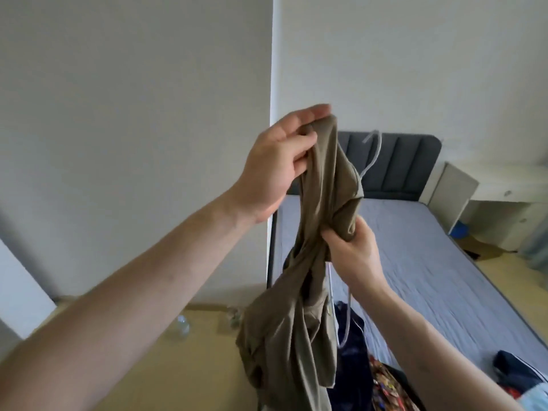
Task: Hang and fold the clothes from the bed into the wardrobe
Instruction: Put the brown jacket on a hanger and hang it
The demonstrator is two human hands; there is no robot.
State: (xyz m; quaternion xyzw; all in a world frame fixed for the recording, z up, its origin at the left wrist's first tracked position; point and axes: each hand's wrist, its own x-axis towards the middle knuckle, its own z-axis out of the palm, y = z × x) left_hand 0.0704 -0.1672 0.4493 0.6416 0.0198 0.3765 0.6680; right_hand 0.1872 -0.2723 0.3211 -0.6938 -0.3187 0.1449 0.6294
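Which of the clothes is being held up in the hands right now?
The olive-brown garment: the left hand grips its top and the right hand its middle. The dark blue garment and patterned garment lie below.

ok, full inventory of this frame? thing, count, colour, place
garment: 1, olive-brown, twisted, held up mid-frame over the bed's near corner
hanger: 1, pale grey, hook showing behind the garment; a thin grey length below the right hand looks like part of it
bed: 1, blue-grey sheet, right half of frame
headboard: 1, dark grey padded, far end of bed
clothes pile: several items, navy and multicoloured print, near end of bed; exact count unclear
desk unit: 1, white, far right
bottle: 1, clear, on the floor left of the bed
left hand: pinches the garment's top end
right hand: grips the garment's bunched middle
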